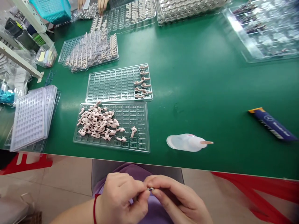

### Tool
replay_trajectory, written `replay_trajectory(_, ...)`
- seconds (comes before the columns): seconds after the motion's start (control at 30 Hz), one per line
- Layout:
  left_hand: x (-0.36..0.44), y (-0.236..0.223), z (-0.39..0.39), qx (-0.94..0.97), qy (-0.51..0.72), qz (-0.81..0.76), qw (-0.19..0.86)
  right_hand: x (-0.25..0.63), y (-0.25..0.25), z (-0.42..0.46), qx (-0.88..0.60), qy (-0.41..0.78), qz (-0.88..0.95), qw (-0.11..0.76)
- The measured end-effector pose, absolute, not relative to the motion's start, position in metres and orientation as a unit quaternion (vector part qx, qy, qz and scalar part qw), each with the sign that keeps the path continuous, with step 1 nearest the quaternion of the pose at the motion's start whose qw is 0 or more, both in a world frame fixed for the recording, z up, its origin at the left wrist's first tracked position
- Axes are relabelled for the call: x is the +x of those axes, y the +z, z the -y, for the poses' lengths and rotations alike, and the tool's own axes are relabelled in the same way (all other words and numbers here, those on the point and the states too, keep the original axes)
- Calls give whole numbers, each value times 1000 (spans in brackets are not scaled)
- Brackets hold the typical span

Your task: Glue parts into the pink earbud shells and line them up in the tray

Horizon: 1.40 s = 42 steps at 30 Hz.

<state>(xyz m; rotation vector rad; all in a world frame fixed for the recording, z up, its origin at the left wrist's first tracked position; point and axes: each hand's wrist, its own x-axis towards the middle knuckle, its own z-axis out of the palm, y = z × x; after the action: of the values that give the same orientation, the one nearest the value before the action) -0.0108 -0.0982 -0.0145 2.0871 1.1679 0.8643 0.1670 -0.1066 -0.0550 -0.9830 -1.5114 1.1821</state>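
Over my lap, below the table edge, my left hand (pixel 125 196) and my right hand (pixel 178 199) meet fingertip to fingertip. Between them they pinch a small part (pixel 150 189), pale-rimmed and dark inside, mostly hidden by the fingers; its exact kind does not show. A red band circles my left wrist. Closest on the table is a clear tray (pixel 137 146) with a heap of pale pink earbud shells (pixel 98 121) on its left half. Behind it, another clear tray (pixel 112 87) has several open earbud shells (pixel 143 81) along its right end.
A white squeeze bottle (pixel 187 142) lies near the front edge. Right of it is a dark blue tube (pixel 272 124). Stacked white trays (pixel 30 118) stand at left, filled trays (pixel 93 51) farther back. Another person's hand (pixel 102 5) is at the far edge, near a blue basket (pixel 52 11).
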Motion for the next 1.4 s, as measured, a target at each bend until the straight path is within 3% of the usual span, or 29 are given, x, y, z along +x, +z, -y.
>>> replay_trajectory(0.5, -11, -12, 98, 778, 333, -441, 297, 162, -50, 107, -415, 528, 560, 486)
replay_trajectory(0.9, -17, -13, 97, 780, 301, -438, 329, 171, -48, 97, -402, 484, 627, 459)
replay_trajectory(1.4, -13, -13, 96, 614, 282, -526, 517, 176, -53, 99, -398, 394, 689, 460)
